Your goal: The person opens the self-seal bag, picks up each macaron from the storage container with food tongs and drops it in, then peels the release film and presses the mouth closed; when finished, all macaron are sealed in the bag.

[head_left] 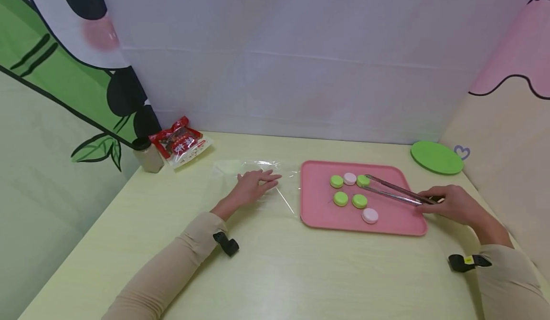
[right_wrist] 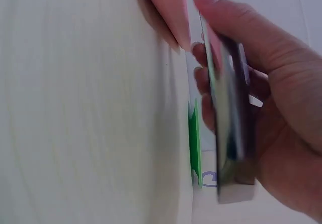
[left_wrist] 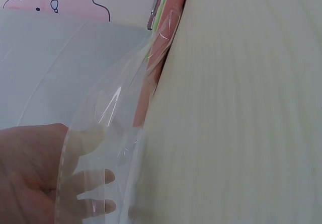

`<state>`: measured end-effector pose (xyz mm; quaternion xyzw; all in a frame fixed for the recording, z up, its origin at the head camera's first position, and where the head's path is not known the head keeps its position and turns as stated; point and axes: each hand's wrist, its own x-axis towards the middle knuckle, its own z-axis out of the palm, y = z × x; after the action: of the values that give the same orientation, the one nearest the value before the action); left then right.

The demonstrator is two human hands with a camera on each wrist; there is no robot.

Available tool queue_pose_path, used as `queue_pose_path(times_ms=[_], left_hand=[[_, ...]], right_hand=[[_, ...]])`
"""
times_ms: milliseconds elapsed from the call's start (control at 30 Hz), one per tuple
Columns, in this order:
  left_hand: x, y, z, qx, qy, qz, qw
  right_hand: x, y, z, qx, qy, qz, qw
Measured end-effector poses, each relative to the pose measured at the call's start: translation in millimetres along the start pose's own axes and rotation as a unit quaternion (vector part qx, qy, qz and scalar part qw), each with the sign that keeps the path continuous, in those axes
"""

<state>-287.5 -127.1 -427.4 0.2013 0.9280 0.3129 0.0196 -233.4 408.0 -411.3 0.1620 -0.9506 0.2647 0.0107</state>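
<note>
My right hand (head_left: 453, 205) holds metal tongs (head_left: 393, 196) with the thumb on one side and fingers on the other. The tongs' tips are at either side of a green macaron (head_left: 363, 180) on the pink tray (head_left: 395, 222). Other green macarons (head_left: 341, 198) and pale pink ones (head_left: 370, 215) lie beside it. My left hand (head_left: 253, 188) spreads its fingers at a clear plastic bag (head_left: 285, 198) left of the tray. In the left wrist view, the bag's film (left_wrist: 108, 108) covers the fingers, and its edge crosses the hand.
A red and white snack packet (head_left: 182, 143) leans by a dark-lidded jar (head_left: 149, 157) at the back left. At the back right lies a green round plate (head_left: 437, 157). Printed cloth walls (head_left: 292, 86) stand behind and beside the table.
</note>
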Motion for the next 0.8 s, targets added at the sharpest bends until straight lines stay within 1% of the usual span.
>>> queue_pose_path(times_ms=[67,133,233,300,400,600,700,800], left_hand=[[-0.1,0.1,-0.1,0.001,0.002,0.001,1.0000],[0.1,0.2,-0.2,-0.001,0.004,0.003,1.0000],[-0.2,1.0,-0.2,-0.006,0.007,0.005,0.9999],[-0.4,1.7,0.2,-0.010,0.007,0.004,0.9999],[-0.2,1.4,1.0,-0.008,0.005,0.003,1.0000],[-0.4,1.5,1.5,-0.005,0.004,0.001,1.0000],[-0.3,1.3,1.6,-0.010,0.008,0.003,0.9999],[-0.4,1.4,1.6,-0.011,0.003,0.000,0.9999]], right_hand=[[0.8,0.4,1.3,-0.006,0.010,-0.022,0.9997],[2.1,-1.0,2.3,-0.010,0.022,-0.033,0.9992],[3.8,-2.2,3.3,-0.015,0.032,-0.038,0.9987],[4.1,-1.9,4.2,-0.019,0.031,-0.037,0.9986],[4.6,-0.7,5.4,-0.029,0.028,-0.039,0.9984],[5.2,-3.3,5.6,-0.034,0.044,-0.052,0.9971],[5.6,-6.9,3.7,-0.033,0.042,-0.050,0.9973],[6.1,-9.5,2.4,-0.032,0.036,-0.048,0.9977]])
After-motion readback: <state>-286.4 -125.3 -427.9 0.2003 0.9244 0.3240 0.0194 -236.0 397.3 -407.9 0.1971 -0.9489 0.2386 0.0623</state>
